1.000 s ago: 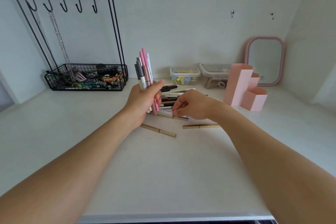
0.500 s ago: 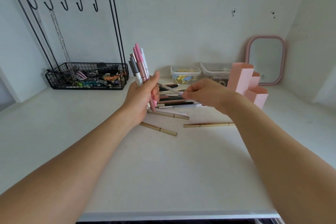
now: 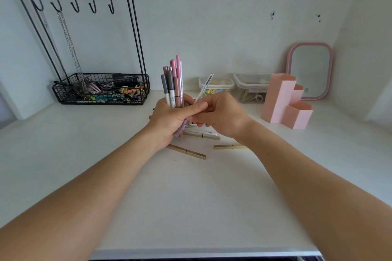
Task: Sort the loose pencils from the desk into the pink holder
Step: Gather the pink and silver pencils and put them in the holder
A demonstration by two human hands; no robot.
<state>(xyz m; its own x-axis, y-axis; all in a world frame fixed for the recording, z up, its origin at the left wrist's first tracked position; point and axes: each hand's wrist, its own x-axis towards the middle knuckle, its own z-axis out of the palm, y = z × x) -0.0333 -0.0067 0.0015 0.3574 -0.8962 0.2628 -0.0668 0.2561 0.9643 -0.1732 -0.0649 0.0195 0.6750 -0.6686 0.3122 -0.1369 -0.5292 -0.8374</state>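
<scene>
Pink and grey pencils point(image 3: 172, 82) stand upright as a bundle in the left hand point(image 3: 169, 121), frame centre, fingers curled round the lower ends, thumb stretched right across the front. Right hand point(image 3: 220, 116) meets it from the right, fingers curled, pinching a thin white pencil point(image 3: 204, 87) that tilts up and to the right out of the gap between both hands. A lilac tip pokes out below the left palm. Both forearms run in from the bottom corners.

Bundle: roughly six or seven sticks, two grey with white barrels, the rest pink or mauve; small print on the barrels is unreadable.

Pink holder point(image 3: 284, 104) sits right of centre on the white counter point(image 3: 191, 207), stepped compartments, well apart from the hands; can't see inside it from here.

Three gold pencils point(image 3: 186, 151) lie loose on the counter just below the hands, one partly hidden by the right wrist. More dark ones behind the hands, mostly blocked, count unclear. Right-hand fingertips hidden behind the left thumb.
</scene>
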